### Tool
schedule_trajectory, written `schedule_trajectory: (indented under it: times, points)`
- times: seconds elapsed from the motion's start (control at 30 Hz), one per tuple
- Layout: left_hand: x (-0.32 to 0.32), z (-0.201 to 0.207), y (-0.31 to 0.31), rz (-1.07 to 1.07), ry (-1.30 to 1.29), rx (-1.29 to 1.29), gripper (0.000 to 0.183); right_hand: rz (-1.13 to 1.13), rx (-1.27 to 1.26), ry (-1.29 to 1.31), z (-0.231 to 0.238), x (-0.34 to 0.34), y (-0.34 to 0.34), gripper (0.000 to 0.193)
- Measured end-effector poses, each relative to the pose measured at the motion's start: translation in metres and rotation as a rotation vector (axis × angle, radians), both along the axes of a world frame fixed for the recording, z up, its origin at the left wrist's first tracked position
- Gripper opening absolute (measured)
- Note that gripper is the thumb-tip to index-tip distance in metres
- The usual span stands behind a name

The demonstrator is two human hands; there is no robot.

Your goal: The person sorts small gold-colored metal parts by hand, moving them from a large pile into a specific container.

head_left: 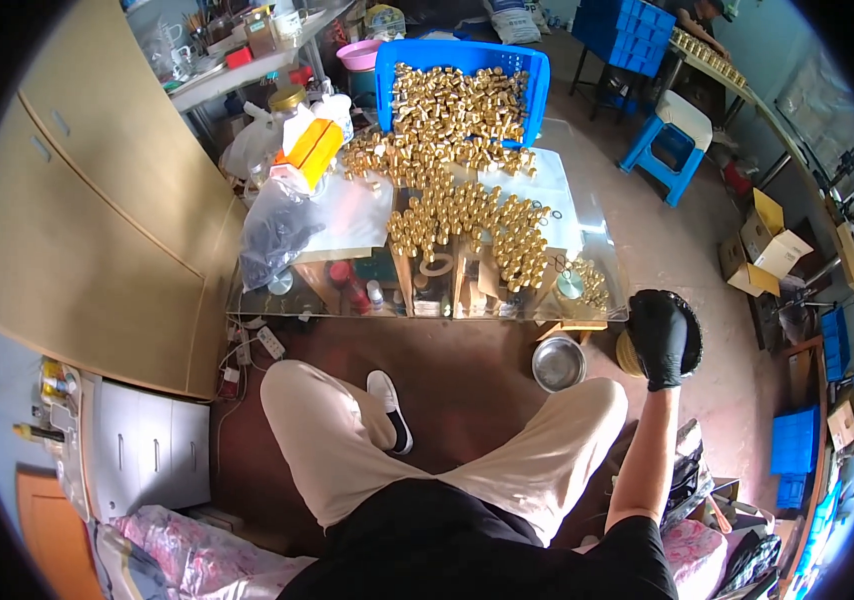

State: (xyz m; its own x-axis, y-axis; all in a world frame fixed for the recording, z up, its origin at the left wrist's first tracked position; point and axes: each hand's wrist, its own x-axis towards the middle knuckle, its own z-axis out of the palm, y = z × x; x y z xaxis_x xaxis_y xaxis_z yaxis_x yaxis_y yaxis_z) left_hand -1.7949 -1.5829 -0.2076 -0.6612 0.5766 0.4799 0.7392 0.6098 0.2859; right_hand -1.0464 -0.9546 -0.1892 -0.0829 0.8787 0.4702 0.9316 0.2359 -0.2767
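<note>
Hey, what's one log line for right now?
right hand: black-gloved, at round container | left hand: not in view | golden pieces: in blue basket, on glass table

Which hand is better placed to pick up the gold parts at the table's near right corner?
Probably your right hand: gloved in black, it is close to those gold parts; your left hand isn't in view.

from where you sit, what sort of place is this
Probably a small workshop: heaps of gold-coloured parts spill from a blue basket onto a glass table, and another person is beside rows of small pieces.
</note>
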Motion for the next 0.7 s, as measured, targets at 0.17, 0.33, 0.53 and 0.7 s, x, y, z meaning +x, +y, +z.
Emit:
schedule_trajectory:
  times: [0.17,0.33,0.53,0.7]
  points:
    - [-0.065,-0.038,0.047,0.07,-0.024,0.045,0.039,0.043,0.037,0.157,-0.034,-0.048,0.014,0.036]
    - [0.072,0.017,0.366,-0.713,-0.188,0.117,0.058,0.155,0.016,0.154,-0.044,-0.105,0.055,0.063]
    - [0.217,0.007,0.627,-1.413,-0.453,0.155,0.068,0.22,-0.092,0.02,-0.035,-0.134,0.047,0.082]
    - [0.26,-0.034,0.801,-1.399,-0.205,-0.056,0.088,0.179,-0.111,0.114,-0.052,-0.117,0.053,0.091]
